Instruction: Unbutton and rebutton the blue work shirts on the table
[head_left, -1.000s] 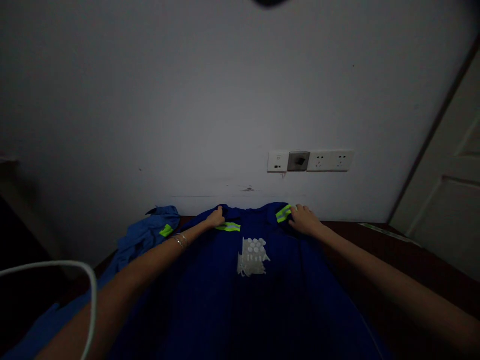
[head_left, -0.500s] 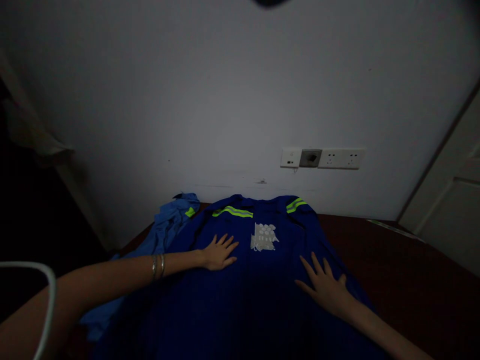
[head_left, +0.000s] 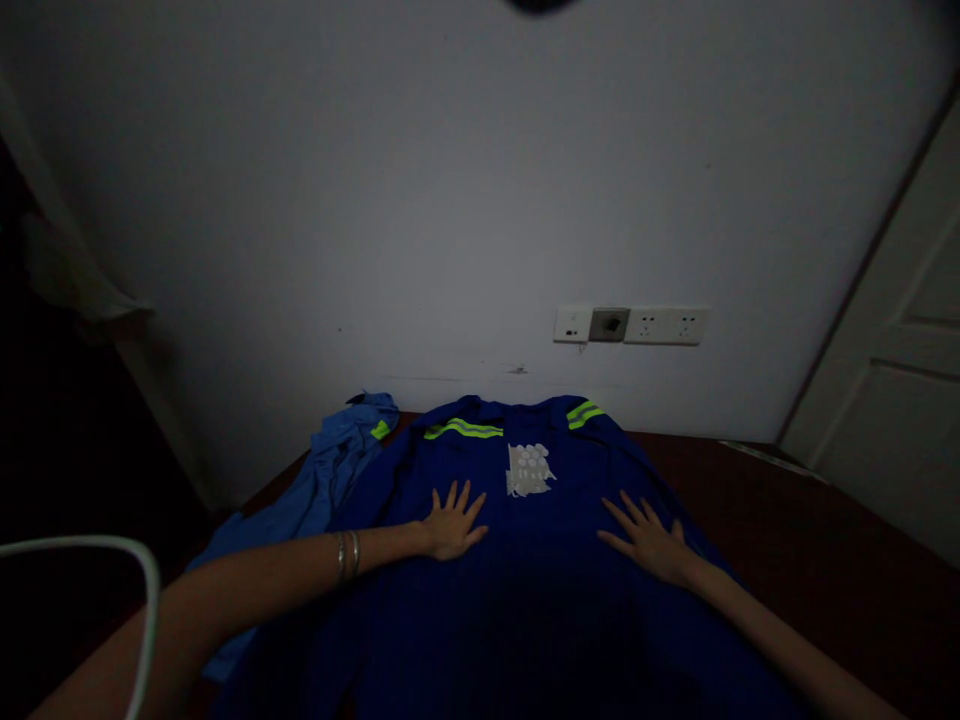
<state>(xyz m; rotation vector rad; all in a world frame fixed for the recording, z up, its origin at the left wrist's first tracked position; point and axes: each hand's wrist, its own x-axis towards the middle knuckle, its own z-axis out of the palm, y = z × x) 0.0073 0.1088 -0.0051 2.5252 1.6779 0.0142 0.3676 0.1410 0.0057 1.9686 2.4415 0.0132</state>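
A dark blue work jacket (head_left: pixel 540 580) with yellow-green and grey reflective strips lies spread out, its collar end toward the wall. On its upper middle is a grey printed patch (head_left: pixel 529 470). My left hand (head_left: pixel 452 525) rests flat on the jacket left of the patch, fingers spread, two silver bangles on the wrist. My right hand (head_left: pixel 651 543) lies on the jacket's right side, palm down with the fingers apart. Neither hand grips the cloth. The lower part of the jacket fades into shadow.
A lighter blue garment (head_left: pixel 330 470) lies crumpled on the left. Beneath is a dark reddish surface (head_left: pixel 697 475) against the grey wall (head_left: pixel 420 200). Wall sockets (head_left: pixel 664 325) sit above the jacket, a white panelled door (head_left: pixel 892 440) stands right, and a white cable (head_left: pixel 146 600) curves at lower left.
My left hand has slid slightly right and a little nearer over the jacket. My right hand has stayed nearly in place, still flat. The view has shifted slightly.
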